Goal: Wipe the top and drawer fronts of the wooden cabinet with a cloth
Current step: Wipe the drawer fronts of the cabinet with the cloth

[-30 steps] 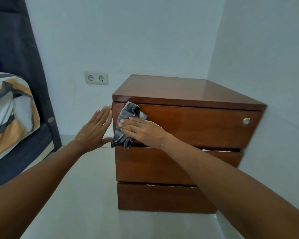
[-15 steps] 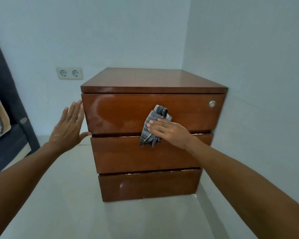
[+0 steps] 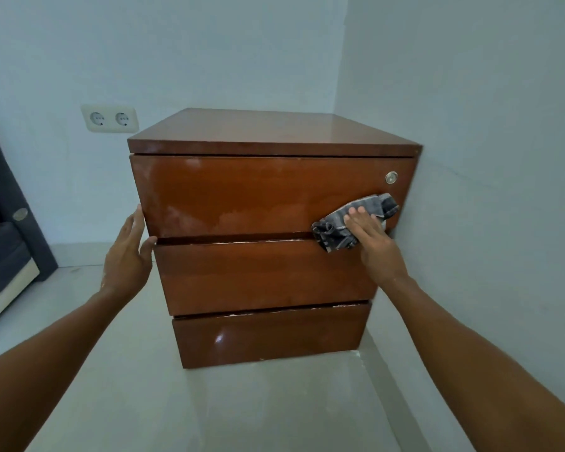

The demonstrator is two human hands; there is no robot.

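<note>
Right hand (image 3: pixel 371 238): fingers flat and extended, pressing a grey cloth (image 3: pixel 356 223) against the top drawer front (image 3: pixel 258 194) at its lower right corner, below the round lock (image 3: pixel 391 177). Nothing gripped; the cloth is pinned under the palm. Left hand (image 3: pixel 128 252): open, fingers straight, flat against the left side of the wooden cabinet (image 3: pixel 268 132). The cabinet stands in a wall corner on the floor (image 3: pixel 209 409).

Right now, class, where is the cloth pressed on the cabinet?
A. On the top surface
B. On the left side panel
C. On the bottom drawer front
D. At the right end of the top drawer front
D: the right hand flattens the cloth against the top drawer front, just below the lock.
</note>
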